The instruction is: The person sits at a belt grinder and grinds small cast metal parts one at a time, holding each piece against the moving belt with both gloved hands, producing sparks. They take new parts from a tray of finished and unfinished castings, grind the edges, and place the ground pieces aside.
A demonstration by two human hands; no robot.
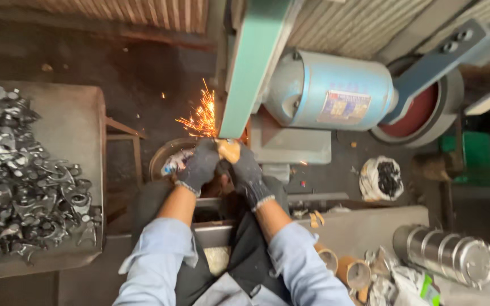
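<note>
The left hand (198,165) and the right hand (244,168), both in dark knit gloves, were closed side by side around a small metal workpiece (172,162), most of it hidden by the fingers, its pale end projecting left of the left hand. Both hands pressed it against the green sanding belt (250,68) directly above them, and orange sparks (199,116) sprayed up and left of the contact point. Beyond the right hand sat the blue motor housing (330,90). Far left of the left hand, a table (69,119) carried a heap of grey metal forgings (21,181). Below and right of the right hand lay a ribbed steel canister (443,252).
</note>
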